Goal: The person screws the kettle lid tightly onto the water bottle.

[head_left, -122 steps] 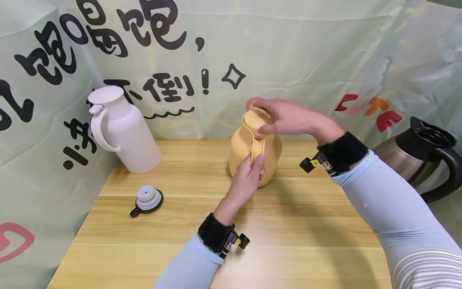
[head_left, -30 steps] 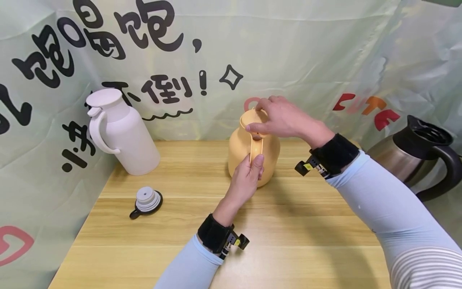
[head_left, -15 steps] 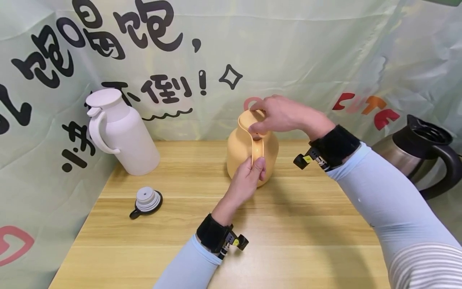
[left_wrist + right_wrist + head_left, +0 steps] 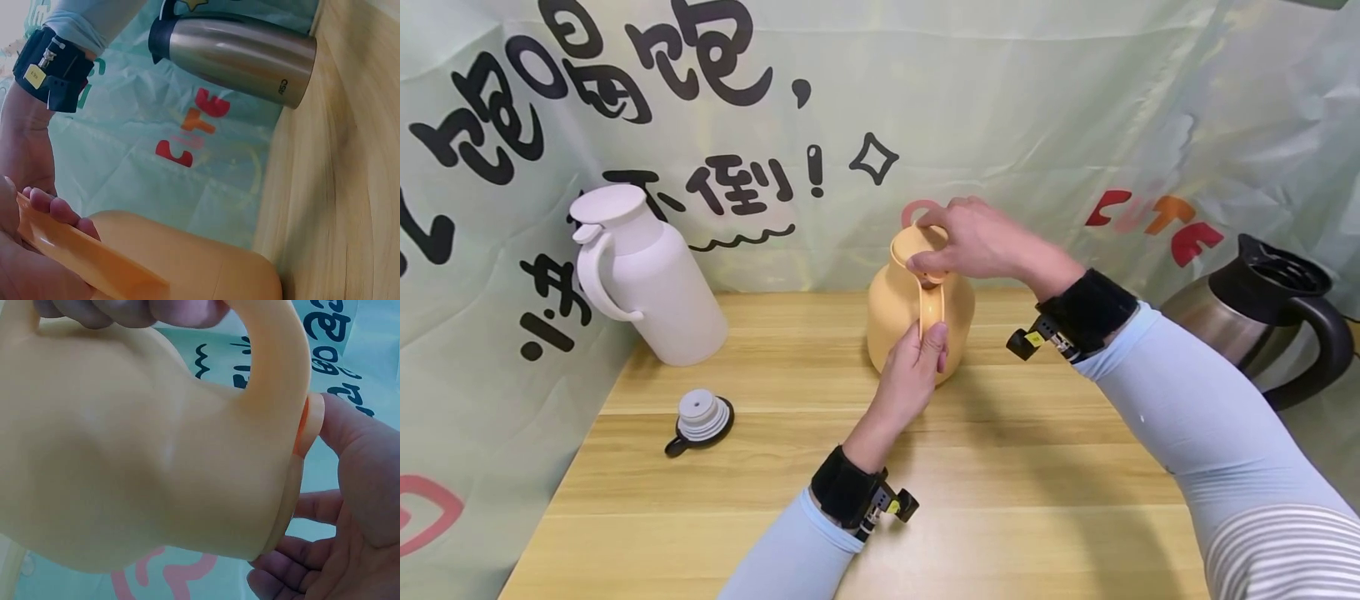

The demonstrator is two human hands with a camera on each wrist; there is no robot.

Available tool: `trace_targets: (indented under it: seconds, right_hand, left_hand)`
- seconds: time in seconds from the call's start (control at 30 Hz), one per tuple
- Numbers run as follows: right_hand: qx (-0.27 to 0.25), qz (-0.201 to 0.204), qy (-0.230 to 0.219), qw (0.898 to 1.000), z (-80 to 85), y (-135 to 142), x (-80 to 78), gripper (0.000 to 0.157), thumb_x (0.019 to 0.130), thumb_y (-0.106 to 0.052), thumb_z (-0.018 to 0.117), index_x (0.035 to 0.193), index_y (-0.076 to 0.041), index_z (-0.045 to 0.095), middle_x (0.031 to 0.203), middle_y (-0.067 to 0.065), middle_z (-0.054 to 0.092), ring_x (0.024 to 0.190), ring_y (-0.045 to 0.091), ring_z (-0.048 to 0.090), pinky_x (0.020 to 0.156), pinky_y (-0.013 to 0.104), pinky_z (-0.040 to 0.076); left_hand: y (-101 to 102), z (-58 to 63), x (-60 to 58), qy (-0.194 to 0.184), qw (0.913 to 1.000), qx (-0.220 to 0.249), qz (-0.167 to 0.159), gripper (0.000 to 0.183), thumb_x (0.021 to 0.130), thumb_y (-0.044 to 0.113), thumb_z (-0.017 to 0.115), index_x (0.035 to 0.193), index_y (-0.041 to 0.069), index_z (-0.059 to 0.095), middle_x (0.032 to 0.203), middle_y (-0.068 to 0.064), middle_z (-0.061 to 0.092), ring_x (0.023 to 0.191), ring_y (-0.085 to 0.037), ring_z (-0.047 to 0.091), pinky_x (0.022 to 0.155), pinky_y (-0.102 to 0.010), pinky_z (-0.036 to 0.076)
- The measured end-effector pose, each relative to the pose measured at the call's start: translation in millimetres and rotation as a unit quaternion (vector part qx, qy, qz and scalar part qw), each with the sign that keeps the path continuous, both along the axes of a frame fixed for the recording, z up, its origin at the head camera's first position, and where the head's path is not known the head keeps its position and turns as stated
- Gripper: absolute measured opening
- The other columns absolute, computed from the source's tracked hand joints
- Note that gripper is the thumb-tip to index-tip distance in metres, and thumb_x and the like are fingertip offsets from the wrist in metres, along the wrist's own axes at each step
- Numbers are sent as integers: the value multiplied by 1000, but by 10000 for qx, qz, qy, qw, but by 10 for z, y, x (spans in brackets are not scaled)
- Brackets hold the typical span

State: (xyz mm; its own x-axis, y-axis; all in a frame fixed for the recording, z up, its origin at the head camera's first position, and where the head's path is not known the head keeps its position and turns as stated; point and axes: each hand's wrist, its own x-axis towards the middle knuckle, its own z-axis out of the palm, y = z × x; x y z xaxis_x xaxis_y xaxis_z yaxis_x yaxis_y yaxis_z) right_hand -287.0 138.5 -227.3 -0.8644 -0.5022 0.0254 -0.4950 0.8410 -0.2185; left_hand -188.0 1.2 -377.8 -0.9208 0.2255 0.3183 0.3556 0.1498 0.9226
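One white jug: far left, upright on the wooden table, topped by a white cover, with its curved handle on the left.
Grey stopper: in front of the white jug, apart from it, narrow stepped end upward, black rim and tab beneath.
Left sleeve: light blue, ending at a black wristband that carries a small camera.
Left hand: fingers curled round the handle of the yellow jug, thumb pressed against it; placed on the person's side of the jug.
Yellow jug, position: mid-table, upright, between the two hands, handle turned toward the person, left hand low in front, right hand above.
Yellow lid: at the mouth of the yellow jug, partly covered by the right hand; whether fully seated, cannot tell.
Right hand: reaching in from the right, pinching the yellow lid, thumb against the raised tab near the handle, other fingers spread along the far rim.
Right sleeve: light blue, black wristband with camera, striped cloth at the upper arm.
Steel jug: far right, upright, black collar and handle, partly behind the right sleeve.
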Motion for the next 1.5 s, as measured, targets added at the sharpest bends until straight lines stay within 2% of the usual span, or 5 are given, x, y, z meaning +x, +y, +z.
trace_targets:
  seconds: [0.4, 0.7, 1.1, 1.3, 1.5]
  right_hand:
    - [-41, -313, 214, 9993, -3, -76, 76, 70, 84, -61, 60, 133, -11, 55, 98, 9, 65, 105, 31, 46, 92, 44, 37]
    - [-86, -492, 511, 9974, -40, -142, 115, 57, 85, -56, 61, 119, -10, 61, 69, 7, 58, 78, 26, 51, 69, 35, 36]
    - [-504, -698, 550, 9948, -123, -126, 153, 64, 84, -50, 61, 128, -4, 58, 98, 12, 66, 102, 31, 52, 104, 46, 27]
    - [-1157, -758, 654, 9882, -207, -93, 181, 60, 85, -53, 63, 124, -7, 62, 124, 13, 62, 116, 30, 50, 102, 45, 28]
    - [-2111, -703, 746, 9721, -326, -15, 204, 50, 90, -51, 61, 119, -11, 65, 125, 9, 61, 115, 29, 49, 99, 47, 35]
  left_hand:
    - [7, 23, 9, 62, 9998, -87, 155, 46, 101, 55, 30, 87, 17, 51, 72, -1, 54, 63, -17, 49, 60, -30, 42]
    - [-23, 27, 24, -18, 9997, -83, 212, 46, 101, 55, 31, 87, 16, 51, 73, -2, 54, 64, -17, 49, 61, -31, 42]
    - [-23, 19, 3, -74, 9998, -121, 121, 44, 100, 56, 33, 84, 19, 51, 72, -1, 54, 62, -18, 48, 57, -30, 41]
    - [-32, 31, 0, -5, 9999, -106, 71, 42, 102, 52, 34, 84, 18, 51, 72, -1, 55, 63, -17, 49, 58, -31, 41]
    - [-42, 32, 5, -47, 9999, -77, 87, 40, 102, 51, 36, 83, 19, 52, 72, -1, 56, 67, -20, 52, 60, -30, 42]
